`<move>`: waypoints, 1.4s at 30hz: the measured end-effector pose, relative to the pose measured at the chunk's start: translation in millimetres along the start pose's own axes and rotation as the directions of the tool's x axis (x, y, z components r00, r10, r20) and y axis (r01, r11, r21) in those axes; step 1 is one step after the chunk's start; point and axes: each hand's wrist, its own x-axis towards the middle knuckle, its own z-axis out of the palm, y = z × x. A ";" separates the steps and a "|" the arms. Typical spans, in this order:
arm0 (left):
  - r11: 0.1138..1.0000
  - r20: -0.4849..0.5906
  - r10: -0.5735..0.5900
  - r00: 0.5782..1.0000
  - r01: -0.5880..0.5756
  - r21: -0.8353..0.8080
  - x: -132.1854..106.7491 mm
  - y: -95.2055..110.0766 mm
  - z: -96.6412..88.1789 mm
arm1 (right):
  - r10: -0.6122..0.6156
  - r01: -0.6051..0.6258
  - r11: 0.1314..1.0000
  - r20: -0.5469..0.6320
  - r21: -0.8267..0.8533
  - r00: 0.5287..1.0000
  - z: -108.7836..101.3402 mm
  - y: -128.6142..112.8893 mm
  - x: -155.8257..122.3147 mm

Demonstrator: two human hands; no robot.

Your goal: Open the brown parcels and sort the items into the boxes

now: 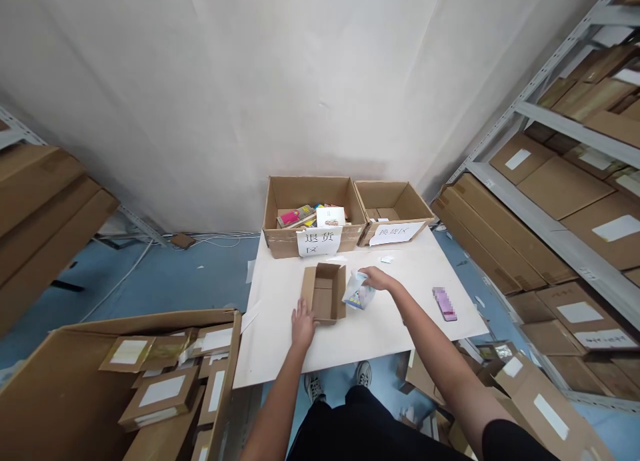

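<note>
On the white table [280, 341] a small cardboard box [325, 298] stands with its flaps up, and its inside shows bare brown card. My left hand [303, 324] rests against the box's near left side, fingers stretched over the flap. Just right of the box, my right hand [376, 278] pinches the top of a clear plastic bag [359, 292]. Something with blue and yellow print is inside the bag, too small to name.
Behind stand two larger cardboard boxes [287, 242] [405, 211] with handwritten paper signs; the left one holds colourful packets. A purple phone [445, 304] lies at right. A big carton [227, 381] of labelled parcels stands left; shelving [555, 214] with boxes stands right.
</note>
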 end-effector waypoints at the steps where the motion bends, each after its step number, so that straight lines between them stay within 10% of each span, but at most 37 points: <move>1: 1.000 -0.017 -0.007 1.000 0.007 0.004 -1.7 -14.6 -5.9 | -0.009 0.007 0.999 0.042 0.041 0.999 -3.4 -0.6 1.4; 10: 1.000 -0.101 -0.018 0.995 0.016 -0.020 -30.3 -73.4 -41.0 | 0.299 -0.303 0.947 -0.053 -0.108 0.953 101.4 24.5 13.5; 18: 0.970 -0.412 0.050 0.910 -0.143 -0.198 -75.5 -14.7 -30.7 | 0.287 -0.293 0.934 -0.062 -0.203 0.956 203.1 30.9 22.0; 23: 0.932 -0.304 0.200 0.932 -0.277 -0.236 -99.0 35.5 -14.9 | 0.322 -0.298 0.921 0.063 -0.252 0.945 251.0 24.5 45.8; 31: 0.950 0.069 0.151 0.986 -0.125 -0.286 -74.7 52.5 21.3 | 0.139 -0.130 0.990 -0.207 0.057 0.968 231.2 62.0 18.3; 35: 0.956 0.195 0.061 0.979 -0.002 -0.292 -41.9 66.8 41.1 | 0.341 -0.216 0.930 -0.473 0.299 0.812 213.3 98.0 -29.7; 42: 0.911 0.259 -0.051 0.965 0.151 -0.383 11.4 88.3 74.8 | 0.720 -0.666 0.690 -0.174 0.285 0.672 221.4 125.6 -92.7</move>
